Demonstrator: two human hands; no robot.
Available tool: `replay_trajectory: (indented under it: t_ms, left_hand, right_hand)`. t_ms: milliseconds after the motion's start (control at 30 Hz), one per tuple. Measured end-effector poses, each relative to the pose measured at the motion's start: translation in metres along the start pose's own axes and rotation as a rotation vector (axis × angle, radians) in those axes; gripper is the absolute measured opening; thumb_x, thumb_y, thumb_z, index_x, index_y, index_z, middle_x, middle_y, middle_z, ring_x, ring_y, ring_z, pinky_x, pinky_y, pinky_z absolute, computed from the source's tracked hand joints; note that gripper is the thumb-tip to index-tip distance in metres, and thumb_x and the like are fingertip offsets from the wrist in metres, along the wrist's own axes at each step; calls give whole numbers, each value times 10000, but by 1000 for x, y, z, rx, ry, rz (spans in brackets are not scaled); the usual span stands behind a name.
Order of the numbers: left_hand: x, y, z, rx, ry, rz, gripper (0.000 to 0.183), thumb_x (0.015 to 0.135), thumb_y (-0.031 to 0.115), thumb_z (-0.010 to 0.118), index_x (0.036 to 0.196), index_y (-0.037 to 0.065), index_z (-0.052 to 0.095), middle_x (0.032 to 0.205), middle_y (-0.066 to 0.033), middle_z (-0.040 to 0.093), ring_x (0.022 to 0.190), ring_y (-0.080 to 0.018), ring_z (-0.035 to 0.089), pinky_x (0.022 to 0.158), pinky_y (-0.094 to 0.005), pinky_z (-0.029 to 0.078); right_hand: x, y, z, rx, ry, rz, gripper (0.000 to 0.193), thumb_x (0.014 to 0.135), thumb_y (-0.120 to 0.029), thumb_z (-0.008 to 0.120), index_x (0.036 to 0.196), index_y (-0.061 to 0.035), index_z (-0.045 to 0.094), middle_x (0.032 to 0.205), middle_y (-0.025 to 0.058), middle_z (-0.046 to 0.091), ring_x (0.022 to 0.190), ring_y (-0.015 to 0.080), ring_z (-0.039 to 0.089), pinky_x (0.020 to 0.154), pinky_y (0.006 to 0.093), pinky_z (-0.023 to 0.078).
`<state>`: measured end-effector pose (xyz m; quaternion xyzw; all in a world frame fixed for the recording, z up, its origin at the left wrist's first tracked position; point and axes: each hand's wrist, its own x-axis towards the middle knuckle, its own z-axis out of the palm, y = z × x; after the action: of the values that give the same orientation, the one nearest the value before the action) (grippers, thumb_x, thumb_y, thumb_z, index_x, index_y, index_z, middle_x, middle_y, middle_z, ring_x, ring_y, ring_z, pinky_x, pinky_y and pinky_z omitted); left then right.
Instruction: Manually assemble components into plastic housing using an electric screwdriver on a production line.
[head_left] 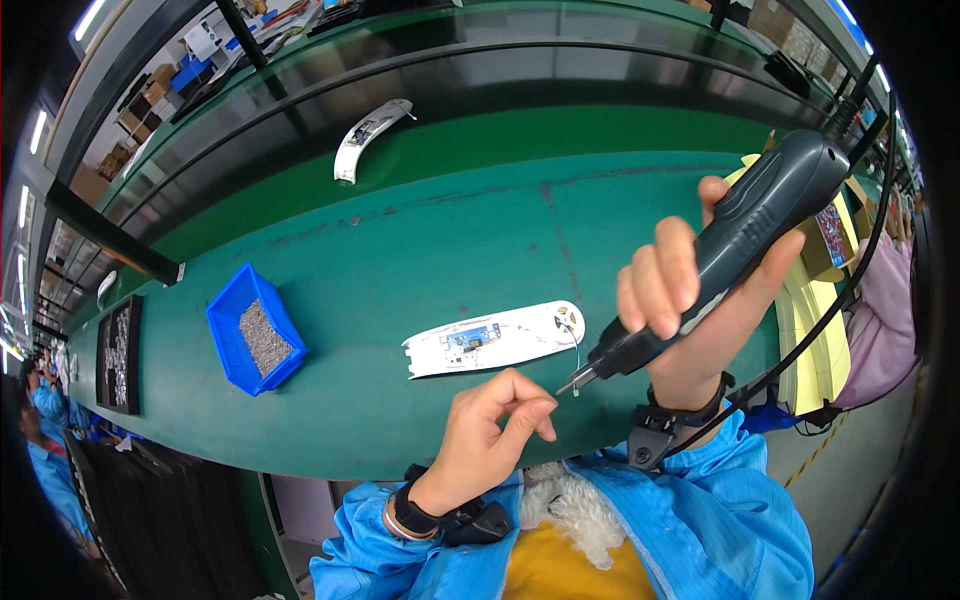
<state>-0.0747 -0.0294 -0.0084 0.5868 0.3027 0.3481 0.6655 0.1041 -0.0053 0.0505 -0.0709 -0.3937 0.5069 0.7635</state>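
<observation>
My right hand (700,345) is wrapped round a dark grey electric screwdriver (770,200), its bit slanting down to the left. The bit's tip is close to the fingertips of my left hand (485,430). Thumb and forefinger of that hand are pinched; whatever they hold, if anything, is too small to make out. Just beyond the hands, a curved white plastic housing (525,338) lies on the green table, carrying a blue circuit board (472,338) and a round part at its right end. From that end a thin wire runs toward the screwdriver bit.
A blue bin (228,335) of small metal screws sits to the left, with a black tray (104,370) of parts farther left. Another white housing (352,150) rests at the back. Yellow sheets (815,350) and the screwdriver's black cable (840,300) are at right.
</observation>
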Motion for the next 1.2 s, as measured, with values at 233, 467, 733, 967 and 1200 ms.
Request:
replay_trajectory:
  t_ms: [233,467,733,967,1200]
  left_hand:
    - [0,-9,2,628,35,463,110,688,-47,629,744,46,617,781,-53,654,647,-210,610,649,-272,439]
    - [3,1,-3,235,-88,209,74,815,63,566,776,4,588,783,-94,643,709,-165,610,682,-269,461]
    - [-1,10,1,423,-95,219,131,852,95,538,745,18,535,659,-54,581,620,-160,572,598,-271,448]
    - [-19,51,-100,1253,754,547,229,723,-34,605,934,3,524,1133,-173,528,1033,-319,510,880,-373,387]
    - [-33,43,-249,1185,738,-5,298,676,-46,623,969,-4,583,814,-136,609,706,-235,601,607,-315,474]
  right_hand:
    - [8,-10,-2,21,12,0,625,873,-583,300,1193,-53,387,590,28,399,402,114,386,417,292,369]
    - [6,-11,-2,71,-31,64,617,878,-579,286,1197,-60,385,602,34,404,416,123,398,435,303,382]
    - [0,-1,1,90,-77,148,631,871,-597,263,1218,-74,329,599,52,425,412,148,425,433,324,400]
    - [0,11,-12,-405,-125,156,707,810,-667,328,1116,-30,331,524,56,456,369,141,455,372,271,407]
    - [-6,24,-15,-617,-13,232,734,753,-644,485,1077,7,382,545,63,495,417,119,495,407,224,422]
